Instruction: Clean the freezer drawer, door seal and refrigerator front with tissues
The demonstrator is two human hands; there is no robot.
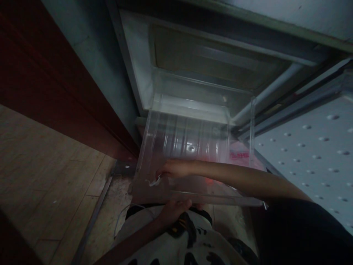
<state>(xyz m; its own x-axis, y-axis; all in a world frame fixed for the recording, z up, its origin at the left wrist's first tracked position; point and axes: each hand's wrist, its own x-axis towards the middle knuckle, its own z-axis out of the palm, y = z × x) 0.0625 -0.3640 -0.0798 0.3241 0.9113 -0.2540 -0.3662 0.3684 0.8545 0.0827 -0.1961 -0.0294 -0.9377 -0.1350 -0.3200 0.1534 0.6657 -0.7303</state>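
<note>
A clear plastic drawer point(190, 147) juts from the open fridge point(215, 55), mid-clean: left hand point(175, 209) grips its front edge, right hand point(172, 169) pinches a white scrap point(154, 182) inside. Lifting that scrap out looks next.

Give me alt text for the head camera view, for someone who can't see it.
A person's right hand reaches inside a clear plastic drawer pulled out of an open fridge, while the left hand grips the drawer's front edge. The scene is dim, with wooden floor at left.
</note>
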